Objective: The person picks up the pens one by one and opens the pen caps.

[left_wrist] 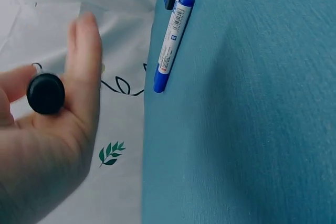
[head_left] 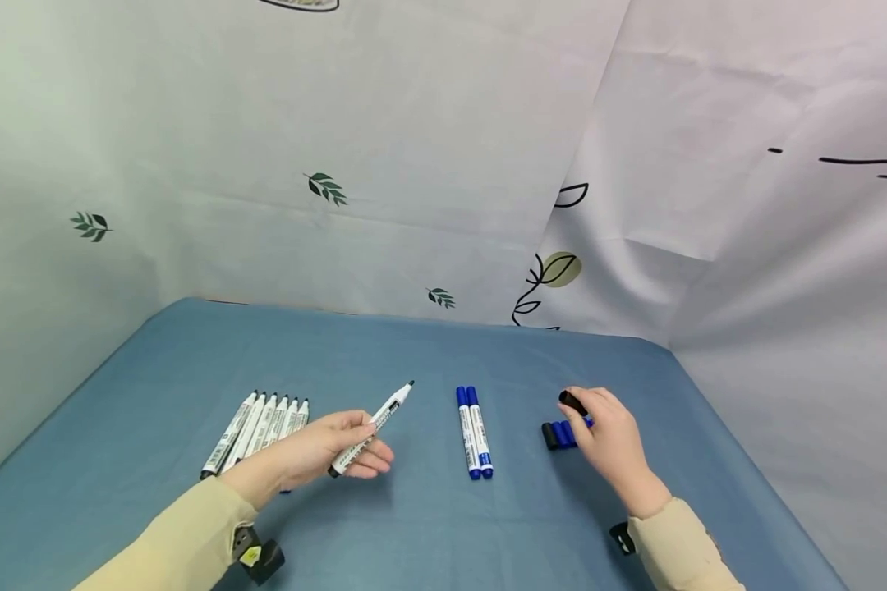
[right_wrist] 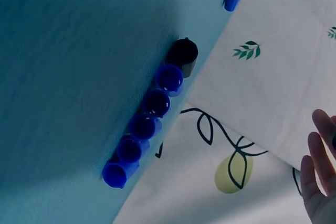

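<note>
My left hand (head_left: 343, 447) holds a whiteboard marker (head_left: 377, 425) between thumb and fingers, its bare dark tip slanting up to the right. The marker's black end (left_wrist: 46, 94) faces the camera in the left wrist view. Between thumb and fingertips, my right hand (head_left: 612, 439) pinches a black marker cap (head_left: 572, 402), raised over a row of caps. That row has one black cap (right_wrist: 183, 52) and several blue caps (right_wrist: 143, 126), standing side by side with openings showing. Only some fingers (right_wrist: 318, 156) of this hand show at the right wrist view's edge.
Several uncapped markers (head_left: 255, 427) lie side by side at the left, partly behind my left forearm. Two capped blue markers (head_left: 475, 431) lie together mid-table. A blue cloth (head_left: 414, 542) covers the table; a patterned white curtain (head_left: 384, 123) hangs behind it.
</note>
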Tool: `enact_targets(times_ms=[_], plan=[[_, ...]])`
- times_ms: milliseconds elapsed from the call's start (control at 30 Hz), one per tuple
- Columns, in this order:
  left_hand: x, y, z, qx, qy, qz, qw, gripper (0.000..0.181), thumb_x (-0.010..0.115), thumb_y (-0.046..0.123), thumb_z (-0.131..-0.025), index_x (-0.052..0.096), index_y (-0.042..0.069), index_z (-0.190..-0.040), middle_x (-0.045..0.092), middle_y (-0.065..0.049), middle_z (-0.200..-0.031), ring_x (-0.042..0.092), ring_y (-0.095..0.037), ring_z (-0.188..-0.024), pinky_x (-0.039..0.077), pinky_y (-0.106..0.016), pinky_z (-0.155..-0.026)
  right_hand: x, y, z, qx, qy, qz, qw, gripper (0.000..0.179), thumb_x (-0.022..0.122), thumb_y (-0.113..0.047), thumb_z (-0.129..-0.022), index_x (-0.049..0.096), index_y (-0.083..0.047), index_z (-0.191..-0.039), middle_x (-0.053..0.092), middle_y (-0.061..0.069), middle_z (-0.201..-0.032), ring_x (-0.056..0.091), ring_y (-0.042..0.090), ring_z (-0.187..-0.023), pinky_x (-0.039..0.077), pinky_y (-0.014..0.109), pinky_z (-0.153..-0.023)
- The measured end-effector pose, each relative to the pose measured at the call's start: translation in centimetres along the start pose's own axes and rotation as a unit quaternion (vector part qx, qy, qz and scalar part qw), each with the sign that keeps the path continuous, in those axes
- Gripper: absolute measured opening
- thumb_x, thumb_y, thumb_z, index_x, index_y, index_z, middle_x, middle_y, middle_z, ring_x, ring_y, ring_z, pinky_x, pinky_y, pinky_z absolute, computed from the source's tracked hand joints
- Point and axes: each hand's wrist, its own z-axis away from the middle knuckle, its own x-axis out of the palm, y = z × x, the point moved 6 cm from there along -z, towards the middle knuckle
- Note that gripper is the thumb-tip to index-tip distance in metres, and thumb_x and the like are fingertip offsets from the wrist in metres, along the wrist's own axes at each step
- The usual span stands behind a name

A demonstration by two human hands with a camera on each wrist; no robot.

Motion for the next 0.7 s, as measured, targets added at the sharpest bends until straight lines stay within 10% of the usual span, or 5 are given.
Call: enact_targets(times_ms=[100, 267, 700], plan=[[-0.9, 0.1, 0.3, 0.002, 0.077, -0.057, 0.9954, 0.03, 0.046, 0.023, -0.101, 0.049, -0.006, -0.107, 0.06, -0.005, -0.094, 0.061, -0.011, -0.085, 0.053, -0.032, -0.082, 0.3, 0.1, 0.2, 0.028, -0.022, -0.003, 0.9994, 0.024, 0.077, -0.002, -0.074, 0.07, 0.001, -0.096, 0.069, 0.013, -0.085, 0.062, 0.023, -0.077, 0.051, 0.037, -0.058], [-2.4, -0.1, 1.0, -0.02, 0.201, -0.165, 0.9653, 0.036, 0.055, 0.025, -0.096, 0.058, -0.004, -0.116, 0.045, 0.002, -0.072, 0.041, -0.012, -0.062, 0.038, -0.029, -0.065, 0.8, 0.0, 0.4, 0.049, -0.043, -0.005, 0.9978, 0.024, 0.077, -0.003, -0.075, 0.069, 0.001, -0.097, 0.068, 0.013, -0.085, 0.061, 0.022, -0.076, 0.05, 0.036, -0.058], [-4.7, -0.6, 2.9, -0.054, 0.256, -0.235, 0.9362, 0.032, 0.063, 0.025, -0.091, 0.062, -0.001, -0.109, 0.065, -0.008, -0.096, 0.058, -0.014, -0.081, 0.053, -0.038, -0.077, 1.0, 0.0, 0.6, 0.067, -0.06, -0.017, 0.9958, 0.024, 0.077, -0.004, -0.075, 0.07, 0.0, -0.097, 0.066, 0.011, -0.084, 0.059, 0.017, -0.071, 0.048, 0.031, -0.055]])
